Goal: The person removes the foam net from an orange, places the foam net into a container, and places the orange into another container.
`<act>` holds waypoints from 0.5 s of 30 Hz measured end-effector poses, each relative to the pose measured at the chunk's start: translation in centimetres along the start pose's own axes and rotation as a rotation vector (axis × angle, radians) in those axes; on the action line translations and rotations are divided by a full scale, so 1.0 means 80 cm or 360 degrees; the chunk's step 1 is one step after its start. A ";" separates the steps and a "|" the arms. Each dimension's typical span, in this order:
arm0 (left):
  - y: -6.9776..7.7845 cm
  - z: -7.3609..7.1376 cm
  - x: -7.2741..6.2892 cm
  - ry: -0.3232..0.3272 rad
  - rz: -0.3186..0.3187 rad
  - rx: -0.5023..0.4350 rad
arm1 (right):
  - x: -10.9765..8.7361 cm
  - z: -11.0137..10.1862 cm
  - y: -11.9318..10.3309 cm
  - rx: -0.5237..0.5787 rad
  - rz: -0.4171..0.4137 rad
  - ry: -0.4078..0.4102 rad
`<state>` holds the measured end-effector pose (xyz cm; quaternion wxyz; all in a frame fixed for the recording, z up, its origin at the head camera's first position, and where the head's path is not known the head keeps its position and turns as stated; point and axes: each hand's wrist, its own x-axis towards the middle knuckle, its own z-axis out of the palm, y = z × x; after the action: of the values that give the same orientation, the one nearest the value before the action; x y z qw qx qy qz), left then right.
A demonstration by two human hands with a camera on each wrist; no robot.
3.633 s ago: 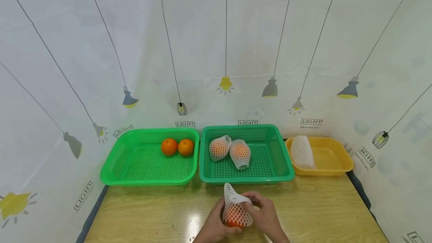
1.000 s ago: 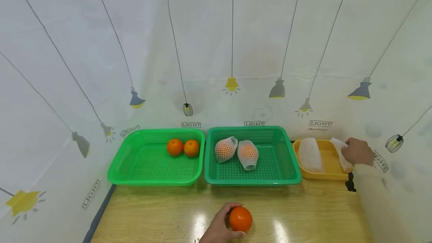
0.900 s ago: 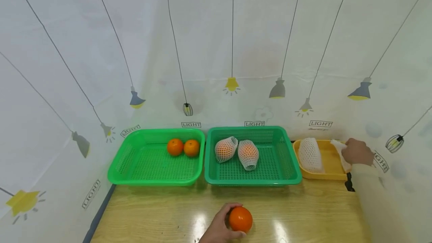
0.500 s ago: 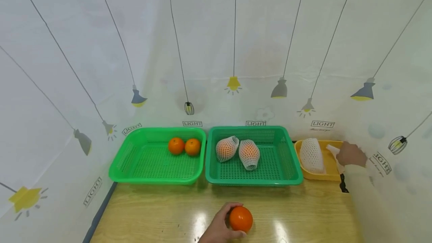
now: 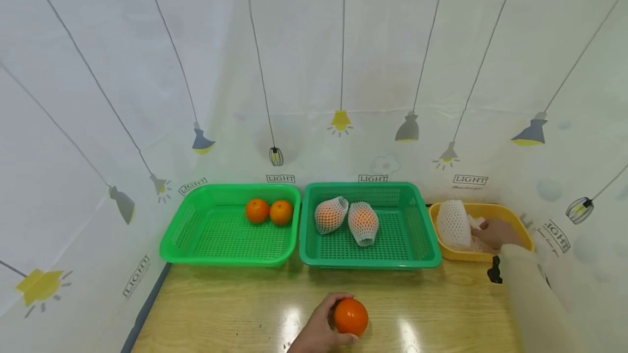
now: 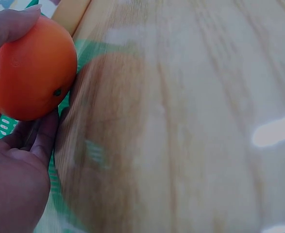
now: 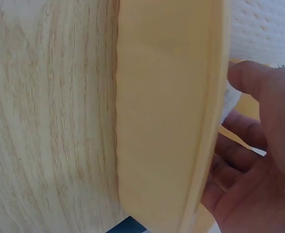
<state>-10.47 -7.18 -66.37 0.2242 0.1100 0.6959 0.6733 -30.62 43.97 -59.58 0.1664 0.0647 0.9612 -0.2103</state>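
Note:
On the wooden table, my left hand [image 5: 319, 326] holds an orange [image 5: 350, 317], thumb on one side and fingers on the other. The left wrist view shows its small green stem mark, with the thumb over the top and fingertips underneath. My right hand [image 5: 497, 233] reaches into the yellow tray [image 5: 510, 217] and pinches a white foam net sleeve [image 5: 476, 225]. In the right wrist view, a bit of white foam shows between thumb and fingers; the tray wall hides the rest. Another foam net sleeve [image 5: 452, 225] lies at the tray's left end.
A bright green basket [image 5: 211, 233] holds two oranges [image 5: 269, 212]. Beside it, a dark green basket [image 5: 392, 233] contains two oranges in foam nets [image 5: 363, 223]. A printed backdrop [image 5: 314, 70] stands behind. The wooden table [image 5: 221, 298] extends in front.
The sleeve came off the orange between the oldest frame and one second ago. Since then my right hand has moved left and down into the yellow tray with it. My left hand stays put.

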 end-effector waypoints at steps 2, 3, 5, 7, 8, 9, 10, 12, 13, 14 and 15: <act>0.000 0.000 0.000 -0.0001 -0.0008 -0.0018 | -0.002 -0.002 0.000 -0.0013 -0.0035 -0.0020; 0.000 0.000 -0.001 0.0001 -0.0014 -0.0021 | -0.005 -0.003 -0.001 -0.0011 -0.0048 -0.0025; -0.001 0.000 -0.001 0.0002 -0.0015 -0.0018 | -0.011 -0.008 -0.004 -0.0025 -0.0081 -0.0018; 0.000 0.000 -0.002 0.0004 -0.0008 -0.0004 | -0.017 -0.012 -0.006 -0.0022 -0.0101 -0.0008; 0.000 0.000 -0.002 0.0005 -0.0005 0.0007 | -0.019 -0.013 -0.007 -0.0018 -0.0083 0.0000; 0.000 0.000 -0.002 0.0006 0.0000 0.0021 | -0.021 -0.014 -0.008 -0.0018 -0.0075 0.0013; 0.000 0.000 -0.002 0.0010 0.0008 0.0046 | -0.023 -0.016 -0.010 0.0000 -0.0055 0.0014; 0.001 0.000 -0.002 0.0022 0.0020 0.0085 | -0.028 -0.019 -0.015 0.0040 -0.0006 0.0015; 0.001 0.001 -0.002 0.0026 0.0023 0.0101 | -0.030 -0.021 -0.018 0.0066 0.0024 0.0010; 0.002 0.001 -0.002 0.0032 0.0025 0.0119 | -0.033 -0.023 -0.022 0.0083 0.0040 0.0009; 0.003 0.001 -0.002 0.0035 0.0025 0.0136 | -0.037 -0.024 -0.024 0.0113 0.0052 0.0002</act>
<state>-10.35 -7.18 -66.11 0.2063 0.1175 0.7255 0.6460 -28.78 42.85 -56.18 0.1669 0.0862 0.9520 -0.2416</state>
